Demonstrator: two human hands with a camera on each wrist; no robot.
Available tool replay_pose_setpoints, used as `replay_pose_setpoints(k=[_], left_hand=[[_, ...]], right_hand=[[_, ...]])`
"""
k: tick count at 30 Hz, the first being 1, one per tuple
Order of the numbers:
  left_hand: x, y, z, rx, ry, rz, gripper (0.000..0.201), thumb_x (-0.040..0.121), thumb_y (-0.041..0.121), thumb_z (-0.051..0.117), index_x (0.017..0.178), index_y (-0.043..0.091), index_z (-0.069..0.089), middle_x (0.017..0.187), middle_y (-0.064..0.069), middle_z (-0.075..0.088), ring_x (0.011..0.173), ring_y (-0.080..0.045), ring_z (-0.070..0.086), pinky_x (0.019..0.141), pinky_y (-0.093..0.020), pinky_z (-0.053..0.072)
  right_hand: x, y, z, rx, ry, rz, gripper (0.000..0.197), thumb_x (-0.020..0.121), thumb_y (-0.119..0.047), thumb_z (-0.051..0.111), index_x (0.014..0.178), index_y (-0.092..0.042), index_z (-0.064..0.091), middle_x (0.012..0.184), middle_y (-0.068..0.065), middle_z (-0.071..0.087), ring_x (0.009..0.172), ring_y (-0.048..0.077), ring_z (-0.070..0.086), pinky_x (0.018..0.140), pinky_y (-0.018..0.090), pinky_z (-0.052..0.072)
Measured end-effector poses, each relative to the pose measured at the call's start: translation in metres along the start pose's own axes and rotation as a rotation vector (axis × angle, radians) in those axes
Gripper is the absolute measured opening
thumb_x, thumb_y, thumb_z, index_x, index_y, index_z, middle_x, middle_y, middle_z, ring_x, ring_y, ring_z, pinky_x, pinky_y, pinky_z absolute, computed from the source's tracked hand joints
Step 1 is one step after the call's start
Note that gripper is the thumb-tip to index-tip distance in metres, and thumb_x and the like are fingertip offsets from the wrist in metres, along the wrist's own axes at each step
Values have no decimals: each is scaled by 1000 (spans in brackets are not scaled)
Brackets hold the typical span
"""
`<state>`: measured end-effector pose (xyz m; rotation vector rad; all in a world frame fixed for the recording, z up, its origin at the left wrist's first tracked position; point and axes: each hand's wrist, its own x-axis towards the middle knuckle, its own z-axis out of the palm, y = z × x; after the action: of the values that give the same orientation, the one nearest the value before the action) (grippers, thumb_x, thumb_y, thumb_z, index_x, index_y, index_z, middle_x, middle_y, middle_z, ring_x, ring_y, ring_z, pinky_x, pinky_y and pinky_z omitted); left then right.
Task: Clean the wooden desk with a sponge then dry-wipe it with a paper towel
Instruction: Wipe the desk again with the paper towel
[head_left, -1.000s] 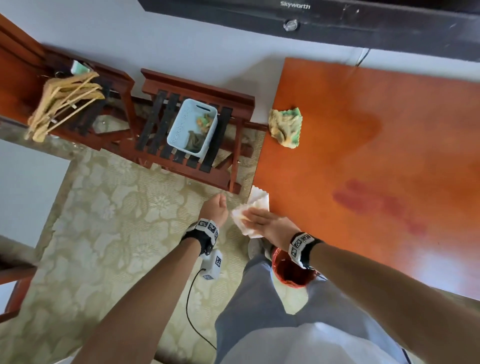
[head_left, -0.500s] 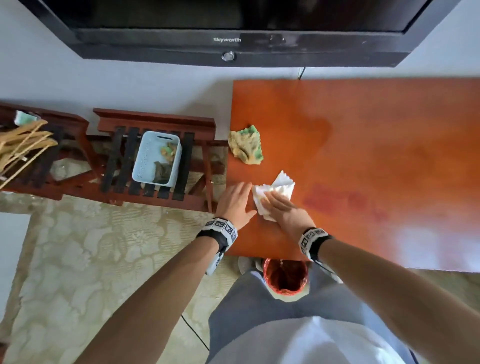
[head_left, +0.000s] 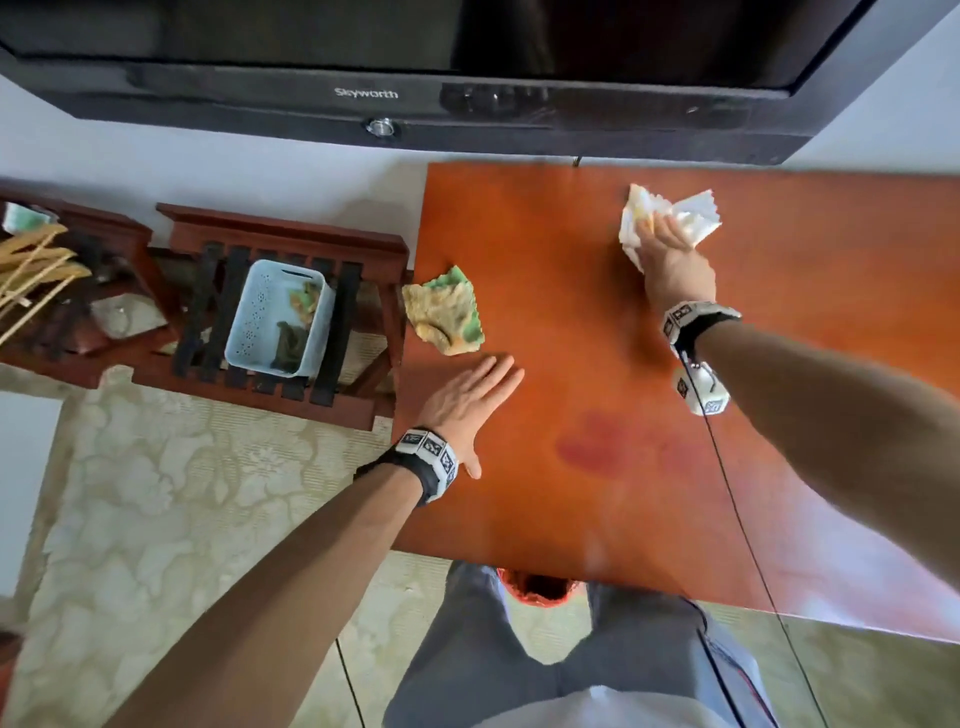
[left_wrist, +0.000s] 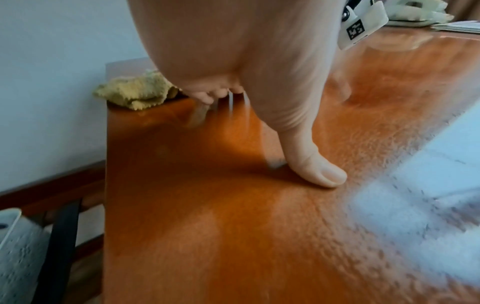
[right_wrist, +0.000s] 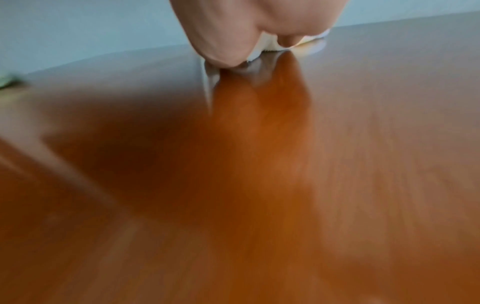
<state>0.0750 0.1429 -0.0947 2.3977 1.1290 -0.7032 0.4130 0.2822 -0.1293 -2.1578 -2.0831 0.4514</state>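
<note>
Your wooden desk (head_left: 597, 338) fills the right of the head view, its long axis running left to right along the wall, left short edge facing the slatted rack (head_left: 270, 332). Surface is glossy orange-brown, with a darker reddish patch (head_left: 592, 447) toward the near edge.

TV (head_left: 415, 67) hangs on the wall above the desk's far edge.

Your left hand (head_left: 467, 400) lies flat on the desk near the left edge, fingers straight and together, pointing up-right, holding nothing. The left wrist view shows the thumb tip (left_wrist: 322, 174) pressed on the wood.

Your right hand (head_left: 675, 265) is out toward the desk's far edge, pressing the paper towel (head_left: 680, 218) onto the surface. Fingers sit on top of the wad; whether they curl round it, can't tell. The right wrist view is motion-blurred, only a white sliver under the palm.

Paper towel is crumpled, long axis roughly left-right, loose corners fanning right.

Sponge (head_left: 444, 312), yellow-green and ragged, lies at the desk's left edge, just beyond your left fingertips, not touching. Long axis runs far-left to near-right.
</note>
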Motion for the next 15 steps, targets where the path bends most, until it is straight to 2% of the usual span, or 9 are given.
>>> replay_pose_setpoints(k=[3,6,9,11,15], left_hand=[[0,4,-3,-53,-18,-24,162,47,51,97,158,27,-19,165,5,-25,154,-18,-13,124,-35,15],[-1,6,-6,-85,-10,-29,162,47,48,98,158,30,-19,165,9,-26,154,-15,-14,122,-33,19],[-2,8,-8,-107,-22,-41,162,47,45,99,157,32,-19,164,11,-27,154,-13,-14,120,-33,24],[-3,11,-12,-91,-36,-49,160,48,47,98,157,33,-19,164,12,-27,154,-13,-14,117,-34,30],[-2,22,-29,-94,-6,-81,143,60,59,89,160,29,-8,167,11,-17,155,-12,-7,112,-39,43]], right_hand=[[46,21,-24,-55,-30,57,49,105,-15,39,153,-19,30,162,6,24,150,21,18,119,38,24],[68,20,-29,-41,52,56,43,101,-14,44,144,-11,45,150,15,42,139,35,36,114,45,32],[71,-3,-22,-16,86,52,43,102,-16,42,144,-12,46,150,13,42,139,33,36,115,44,30],[63,-27,-7,-11,74,-57,47,102,-18,42,149,-16,40,157,9,34,145,30,29,117,44,28],[28,-78,34,-92,-88,-349,54,105,-17,42,156,-23,23,164,-1,18,151,19,14,113,39,38]])
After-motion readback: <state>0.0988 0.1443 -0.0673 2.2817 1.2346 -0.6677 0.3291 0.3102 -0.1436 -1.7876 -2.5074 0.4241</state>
